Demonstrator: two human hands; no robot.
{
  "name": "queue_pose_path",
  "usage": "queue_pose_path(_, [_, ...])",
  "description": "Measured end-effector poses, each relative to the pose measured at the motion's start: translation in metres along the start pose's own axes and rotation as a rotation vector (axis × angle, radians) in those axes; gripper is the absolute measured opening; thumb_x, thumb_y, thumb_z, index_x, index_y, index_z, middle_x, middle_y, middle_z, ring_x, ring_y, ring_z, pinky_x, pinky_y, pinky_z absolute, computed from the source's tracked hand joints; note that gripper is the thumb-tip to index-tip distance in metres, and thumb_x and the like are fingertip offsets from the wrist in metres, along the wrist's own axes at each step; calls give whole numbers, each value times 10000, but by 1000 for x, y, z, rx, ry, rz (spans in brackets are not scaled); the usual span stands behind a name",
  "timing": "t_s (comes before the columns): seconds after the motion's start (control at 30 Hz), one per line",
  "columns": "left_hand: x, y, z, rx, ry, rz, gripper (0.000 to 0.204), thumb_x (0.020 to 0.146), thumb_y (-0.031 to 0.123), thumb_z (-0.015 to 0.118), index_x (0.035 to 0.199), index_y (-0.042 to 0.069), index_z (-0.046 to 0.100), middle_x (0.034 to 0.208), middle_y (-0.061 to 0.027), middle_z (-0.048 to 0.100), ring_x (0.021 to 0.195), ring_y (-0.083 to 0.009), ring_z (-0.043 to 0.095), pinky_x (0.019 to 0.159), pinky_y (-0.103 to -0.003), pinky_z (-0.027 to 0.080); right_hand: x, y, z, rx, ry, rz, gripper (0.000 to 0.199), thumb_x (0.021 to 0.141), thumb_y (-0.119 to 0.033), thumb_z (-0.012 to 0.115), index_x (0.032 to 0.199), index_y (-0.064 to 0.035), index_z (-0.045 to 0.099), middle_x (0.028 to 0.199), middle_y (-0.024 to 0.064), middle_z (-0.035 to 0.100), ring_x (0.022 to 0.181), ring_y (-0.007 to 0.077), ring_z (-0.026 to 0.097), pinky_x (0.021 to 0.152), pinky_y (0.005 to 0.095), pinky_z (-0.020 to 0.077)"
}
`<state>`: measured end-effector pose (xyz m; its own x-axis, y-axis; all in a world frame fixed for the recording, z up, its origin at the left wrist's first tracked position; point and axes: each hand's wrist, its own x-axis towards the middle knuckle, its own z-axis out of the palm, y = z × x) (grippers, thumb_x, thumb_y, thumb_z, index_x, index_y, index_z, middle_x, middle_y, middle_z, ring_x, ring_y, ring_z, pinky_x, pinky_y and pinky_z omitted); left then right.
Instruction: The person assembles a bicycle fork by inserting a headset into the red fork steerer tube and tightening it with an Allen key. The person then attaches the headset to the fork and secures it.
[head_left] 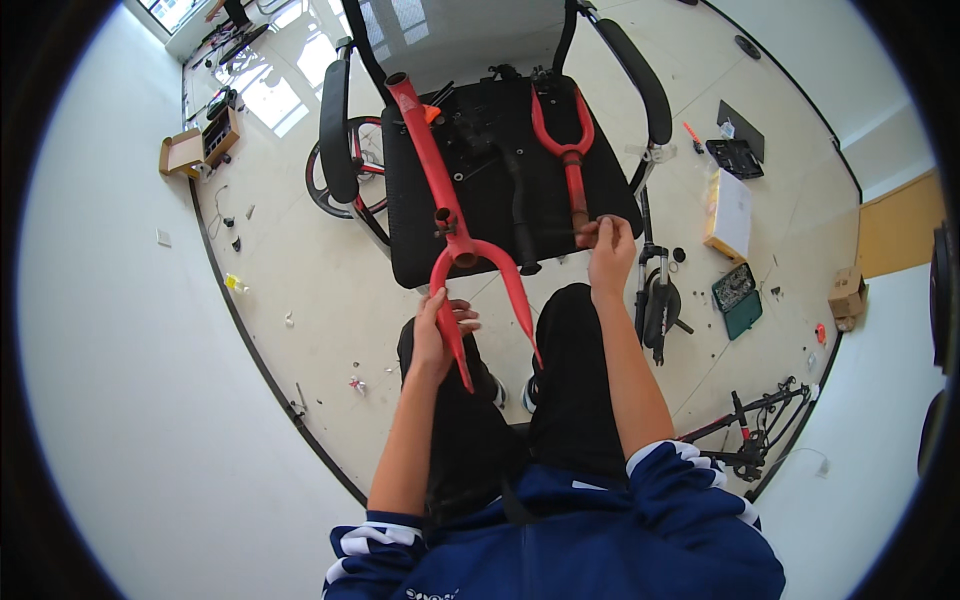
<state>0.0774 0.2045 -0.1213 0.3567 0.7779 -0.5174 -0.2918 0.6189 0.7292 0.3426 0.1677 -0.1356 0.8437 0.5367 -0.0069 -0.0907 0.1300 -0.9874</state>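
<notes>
My left hand (431, 338) is closed round one leg of a red bicycle frame (430, 150). The frame's long tube lies on the black chair seat (412, 262), and its two forked ends hang over the front edge toward my knees. To the right, a red bicycle fork (573, 180) rests on the seat with its prongs pointing away. My right hand (610, 252) is beside the fork's near end, its fingers pinched on what looks like a thin dark rod (562, 233). A black tube (520, 205) lies between frame and fork.
Black armrests (636, 80) flank the seat. Small dark parts and an orange piece (432, 114) lie near the frame. Around the chair are a red-rimmed wheel (318, 180), a white box (731, 212), an opened green case (738, 300), a black tool case (735, 158) and a black bike frame (750, 430).
</notes>
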Motion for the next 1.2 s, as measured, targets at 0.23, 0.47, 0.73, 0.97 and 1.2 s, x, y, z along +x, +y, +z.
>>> queue_pose_path(0.23, [15, 33, -19, 677, 186, 268, 482, 930, 289, 613, 1271, -24, 480, 1137, -123, 587, 986, -188, 596, 820, -319, 493, 12, -6, -30, 56, 117, 178, 191, 991, -188, 564, 951, -2, 581, 688, 25, 573, 567, 101, 531, 525, 248, 460])
queue_pose_path(0.47, [15, 78, 5, 982, 326, 696, 255, 900, 181, 637, 1016, -46, 648, 909, -135, 690, 897, -219, 662, 843, -335, 499, 0, 15, -29, 260, 70, 249, 225, 977, -231, 609, 973, -8, 579, 608, 14, 530, 504, 111, 499, 494, 258, 431])
queue_pose_path(0.73, [107, 116, 130, 1425, -198, 903, 232, 800, 113, 668, 995, -8, 626, 997, -184, 649, 940, -325, 651, 817, -403, 521, -8, 6, -15, 374, 66, 467, 222, 984, -253, 608, 922, -47, 552, 571, -54, 337, 449, 45, 275, 414, 244, 203])
queue_pose_path(0.97, [223, 101, 119, 2169, 62, 925, 580, 755, 105, 696, 1285, 42, 469, 1128, -200, 581, 1121, -356, 558, 947, -446, 475, -10, -4, -49, 433, -70, 578, 238, 1028, -220, 484, 933, -17, 563, 632, -41, 342, 497, 50, 256, 443, 226, 202])
queue_pose_path(1.2, [230, 103, 115, 2013, -108, 935, 505, 804, 159, 679, 1263, 32, 509, 942, -164, 649, 916, -343, 639, 810, -443, 506, 0, 2, -90, 384, -50, 601, 202, 1010, -196, 499, 925, -24, 561, 632, -40, 339, 507, 50, 263, 449, 230, 210])
